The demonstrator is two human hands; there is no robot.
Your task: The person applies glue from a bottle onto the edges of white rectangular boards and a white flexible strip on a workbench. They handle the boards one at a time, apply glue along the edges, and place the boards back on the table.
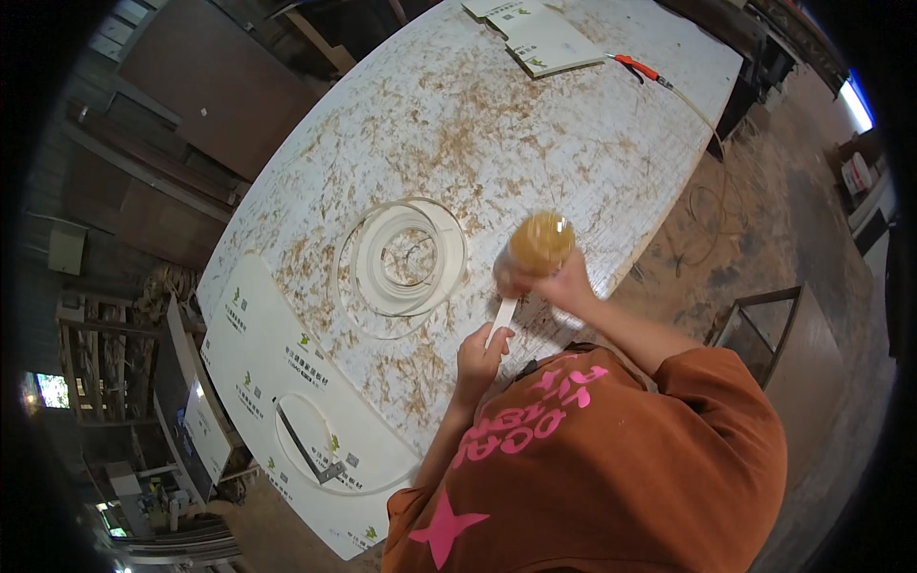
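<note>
My left hand (484, 355) is closed on a narrow white strip (502, 315) near the table's front edge. Just above it, my right hand (557, 285) grips a shiny, rounded amber container (542, 243), blurred by motion, which hides part of the fingers. The strip's upper end reaches the blurred area under the container; whether they touch I cannot tell. To the left of both hands, a loose coil of pale edge banding (457, 250) lies on the white tabletop (592, 153) among scattered wood shavings.
A white printed board (277, 353) lies at the near left, bearing a ring of strip and a dark try square (308, 445). More printed boards (556, 48) and a red air blow gun (638, 67) with its hose are at the far end. A frame (764, 353) stands on the right.
</note>
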